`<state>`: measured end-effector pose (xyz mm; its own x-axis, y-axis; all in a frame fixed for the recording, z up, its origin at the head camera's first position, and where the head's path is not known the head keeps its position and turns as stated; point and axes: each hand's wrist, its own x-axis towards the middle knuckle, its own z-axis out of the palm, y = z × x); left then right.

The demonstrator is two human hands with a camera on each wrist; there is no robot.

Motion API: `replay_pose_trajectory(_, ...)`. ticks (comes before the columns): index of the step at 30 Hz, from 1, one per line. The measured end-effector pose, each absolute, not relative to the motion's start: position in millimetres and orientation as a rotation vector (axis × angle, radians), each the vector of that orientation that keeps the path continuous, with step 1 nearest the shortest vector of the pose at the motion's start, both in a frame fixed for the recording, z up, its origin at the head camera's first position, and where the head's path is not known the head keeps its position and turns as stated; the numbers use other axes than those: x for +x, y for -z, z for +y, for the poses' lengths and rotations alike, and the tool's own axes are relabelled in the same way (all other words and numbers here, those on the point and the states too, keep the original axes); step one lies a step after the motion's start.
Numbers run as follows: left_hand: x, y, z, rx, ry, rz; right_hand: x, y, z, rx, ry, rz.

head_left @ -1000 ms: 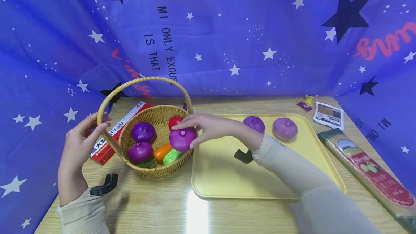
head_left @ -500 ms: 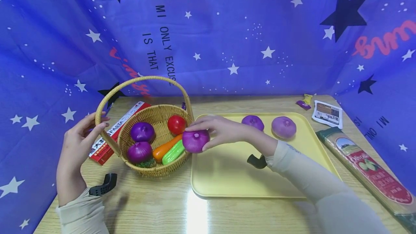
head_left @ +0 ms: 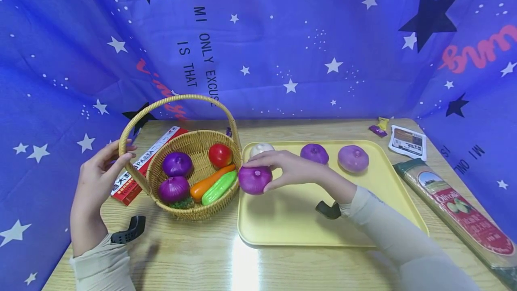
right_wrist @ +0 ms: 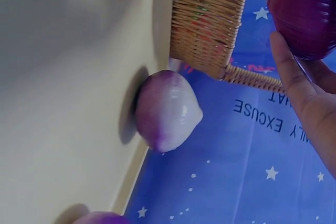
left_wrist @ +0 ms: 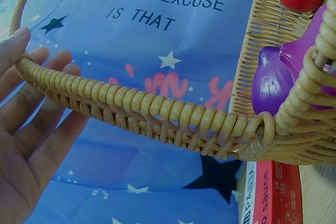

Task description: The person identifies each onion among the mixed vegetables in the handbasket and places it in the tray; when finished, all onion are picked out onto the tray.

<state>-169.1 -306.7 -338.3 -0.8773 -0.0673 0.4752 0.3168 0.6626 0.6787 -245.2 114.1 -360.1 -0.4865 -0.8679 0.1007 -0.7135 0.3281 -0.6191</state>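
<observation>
My right hand [head_left: 288, 170] holds a purple onion [head_left: 254, 180] between thumb and fingers, over the left end of the yellow tray [head_left: 299, 232]. In the right wrist view that onion [right_wrist: 304, 14] fills the upper right corner. My left hand [head_left: 96, 187] pinches the left side of the wicker basket's handle [left_wrist: 126, 98], thumb on one side and fingers behind. Inside the basket [head_left: 194, 212] lie two purple onions [head_left: 173, 189], a tomato [head_left: 220, 155], a carrot [head_left: 210, 183] and a green cucumber-like vegetable [head_left: 219, 188]. A white-and-purple onion [right_wrist: 168, 111] sits on the tray, partly hidden by my right hand in the head view.
Two more purple onions [head_left: 353, 159] stand at the tray's back. A red pasta sauce box [head_left: 133, 183] lies behind the basket. Right of the tray are a pasta packet [head_left: 456, 210], a white pouch [head_left: 408, 143] and small wrapped sweets [head_left: 378, 128].
My right hand has carried the purple onion from over the basket rightward to over the tray, uncovering the tomato, carrot and green vegetable. My left hand stays at the handle.
</observation>
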Motion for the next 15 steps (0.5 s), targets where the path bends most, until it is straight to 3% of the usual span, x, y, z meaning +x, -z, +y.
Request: replay_pose_trajectory(15,-172,339,-309,-0.188,1.121,-2.408,-242,388,126,-1.349,0.945,2.277)
